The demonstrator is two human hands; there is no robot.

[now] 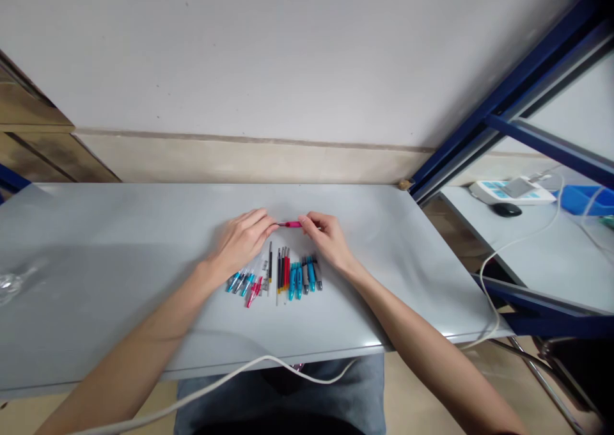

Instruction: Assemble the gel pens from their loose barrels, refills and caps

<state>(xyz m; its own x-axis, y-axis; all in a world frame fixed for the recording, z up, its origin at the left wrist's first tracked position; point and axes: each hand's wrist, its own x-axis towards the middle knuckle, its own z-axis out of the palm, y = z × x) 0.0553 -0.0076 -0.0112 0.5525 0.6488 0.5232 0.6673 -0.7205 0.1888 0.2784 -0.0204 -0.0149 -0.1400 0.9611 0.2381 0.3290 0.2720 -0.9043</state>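
Note:
Over the grey table (158, 224), my right hand (329, 238) is closed around a pink pen barrel (293, 224). My left hand (245, 235) pinches a thin dark pen refill (282, 224) that meets the barrel's left end. Below the left hand lie clear pen barrels with blue and grey tips (245, 284), and pink-tipped ones (254, 293). Several black refills (280, 274) and red refills (286, 272) are lined up in the middle. Close to my right wrist is a row of blue and grey pen grip sections (299, 280). Small clear parts (265, 275) sit beside the refills.
A crumpled clear plastic piece (10, 286) lies at the far left. A white cable (259, 359) crosses the front edge. On the right, past a blue metal frame (448, 102), a second table holds a white device (513, 190), a black mouse (506, 210) and a blue bin (580, 199).

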